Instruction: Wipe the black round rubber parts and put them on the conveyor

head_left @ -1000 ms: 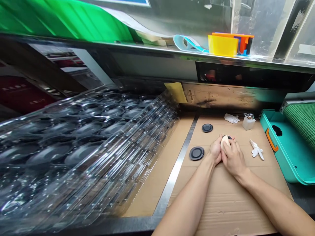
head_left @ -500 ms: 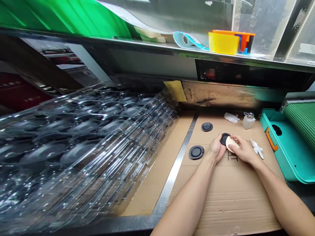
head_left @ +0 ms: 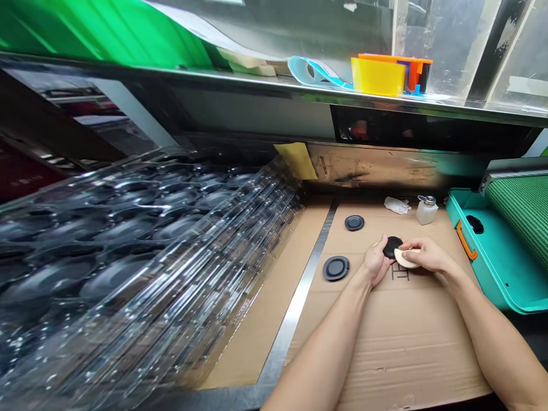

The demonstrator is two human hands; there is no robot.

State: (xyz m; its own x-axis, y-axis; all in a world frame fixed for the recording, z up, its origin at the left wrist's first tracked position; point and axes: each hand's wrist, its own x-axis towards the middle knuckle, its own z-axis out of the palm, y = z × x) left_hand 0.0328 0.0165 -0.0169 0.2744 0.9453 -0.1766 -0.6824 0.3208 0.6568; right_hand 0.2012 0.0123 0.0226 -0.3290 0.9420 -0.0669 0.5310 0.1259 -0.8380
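Observation:
My left hand [head_left: 375, 264] is closed around a small black round disc [head_left: 391, 246], held just above the cardboard sheet [head_left: 398, 342]. My right hand [head_left: 428, 255] pinches a cream-coloured round pad [head_left: 406, 260] that touches the disc's right edge. Two more black discs lie on the cardboard: one [head_left: 336, 268] left of my left hand, another [head_left: 354, 222] farther back.
A slanted stack of clear plastic trays [head_left: 141, 251] holding dark discs fills the left. A small capped bottle [head_left: 426, 210] and a crumpled white wipe [head_left: 397, 205] sit at the back. A teal bin [head_left: 492, 251] stands at the right. Yellow and orange boxes [head_left: 379, 75] rest on the shelf.
My right hand, which covered the disc with the pad, has pulled to the right, uncovering the black disc in my left hand. The view has shifted slightly.

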